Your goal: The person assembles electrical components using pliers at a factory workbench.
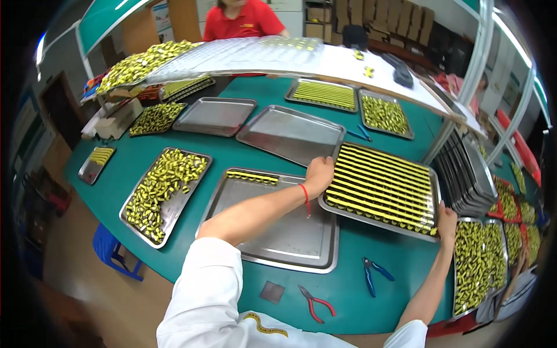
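Both my hands hold a metal tray (380, 223) lined with neat rows of small yellow-and-black parts (383, 185). My left hand (320, 176) is closed on its left edge, and my right hand (447, 223) grips the near right corner. The tray is tilted, its near side over the green table (354, 284). Under my left forearm lies a larger metal tray (296, 235) with one short row of the same parts (252, 176) along its far edge; the arm hides some of it.
Loose parts fill a left tray (129, 216) and a right tray (456, 269). Blue cutters (369, 275), red-handled pliers (311, 300) and a dark square plate (272, 292) lie near me. Stacked trays (464, 174) stand right, below a raised shelf (325, 64). Beyond it is a person in red (243, 22).
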Tool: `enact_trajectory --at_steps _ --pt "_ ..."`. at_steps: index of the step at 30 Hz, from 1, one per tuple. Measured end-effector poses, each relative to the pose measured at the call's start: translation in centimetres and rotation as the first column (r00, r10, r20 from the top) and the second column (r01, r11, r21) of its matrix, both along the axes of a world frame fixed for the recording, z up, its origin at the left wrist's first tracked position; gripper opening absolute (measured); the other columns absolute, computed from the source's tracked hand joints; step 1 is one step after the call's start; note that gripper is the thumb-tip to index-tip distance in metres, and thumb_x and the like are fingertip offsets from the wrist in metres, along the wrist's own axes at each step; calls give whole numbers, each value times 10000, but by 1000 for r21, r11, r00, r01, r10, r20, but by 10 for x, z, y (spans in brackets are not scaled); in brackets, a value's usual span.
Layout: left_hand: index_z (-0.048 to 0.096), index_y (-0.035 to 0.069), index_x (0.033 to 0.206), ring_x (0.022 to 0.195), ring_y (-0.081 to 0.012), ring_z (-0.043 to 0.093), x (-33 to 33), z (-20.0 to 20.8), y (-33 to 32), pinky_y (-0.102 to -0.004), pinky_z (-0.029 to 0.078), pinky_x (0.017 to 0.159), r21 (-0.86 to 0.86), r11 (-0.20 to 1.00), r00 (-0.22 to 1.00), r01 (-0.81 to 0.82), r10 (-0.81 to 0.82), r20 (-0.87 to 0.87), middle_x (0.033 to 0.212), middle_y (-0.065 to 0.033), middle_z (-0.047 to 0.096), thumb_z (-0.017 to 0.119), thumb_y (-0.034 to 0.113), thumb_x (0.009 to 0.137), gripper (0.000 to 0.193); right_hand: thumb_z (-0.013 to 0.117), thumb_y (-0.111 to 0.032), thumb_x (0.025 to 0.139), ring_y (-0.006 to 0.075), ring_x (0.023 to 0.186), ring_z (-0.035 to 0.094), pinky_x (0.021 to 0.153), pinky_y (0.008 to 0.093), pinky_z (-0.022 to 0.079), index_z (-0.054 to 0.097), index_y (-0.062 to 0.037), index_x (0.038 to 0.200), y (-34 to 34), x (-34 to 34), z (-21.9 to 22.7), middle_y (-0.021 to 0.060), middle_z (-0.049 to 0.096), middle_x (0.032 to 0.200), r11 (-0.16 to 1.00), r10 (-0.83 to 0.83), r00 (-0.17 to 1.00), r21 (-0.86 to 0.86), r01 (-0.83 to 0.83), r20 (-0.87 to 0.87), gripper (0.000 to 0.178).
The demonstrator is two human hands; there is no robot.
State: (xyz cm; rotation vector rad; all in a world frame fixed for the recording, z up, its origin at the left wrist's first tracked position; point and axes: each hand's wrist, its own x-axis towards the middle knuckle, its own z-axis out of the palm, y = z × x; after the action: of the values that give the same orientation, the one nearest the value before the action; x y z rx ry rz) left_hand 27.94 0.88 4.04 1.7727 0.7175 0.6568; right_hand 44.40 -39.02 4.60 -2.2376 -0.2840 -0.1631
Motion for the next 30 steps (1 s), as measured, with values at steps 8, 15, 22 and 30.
enact_trajectory --at_steps 8,15,22,30 --pt "657 -113 837 919 -483 628 -97 28 104 -500 462 823 35 995 994 -98 95 62 887 -340 642 424 371 960 551 505 -388 1021 111 606 544 583 318 439 673 58 843 119 -52 41 58 646 699 966 163 984 213 -146 -67 509" --pt "652 -110 907 711 -228 630 -156 48 224 -379 476 693 -39 967 959 -253 256 125 789 -151 675 490 329 977 473 465 -362 1022 218 710 618 700 380 460 668 106 910 269 -63 62 177 683 778 947 279 960 170 -272 -21 522" --pt "658 -123 884 844 -339 646 -200 55 304 -424 469 784 8 901 900 -433 432 56 851 -250 672 492 437 937 587 392 -413 1014 449 833 608 764 500 444 660 57 900 401 -47 54 252 664 864 957 289 956 -20 -291 -47 554" --pt "645 -150 992 977 -443 648 -214 32 381 -454 469 856 -99 867 863 -489 497 87 980 -331 660 470 474 898 654 390 -504 1002 389 722 642 664 479 466 662 41 880 491 -36 42 224 651 786 936 346 938 -55 -347 -21 621"
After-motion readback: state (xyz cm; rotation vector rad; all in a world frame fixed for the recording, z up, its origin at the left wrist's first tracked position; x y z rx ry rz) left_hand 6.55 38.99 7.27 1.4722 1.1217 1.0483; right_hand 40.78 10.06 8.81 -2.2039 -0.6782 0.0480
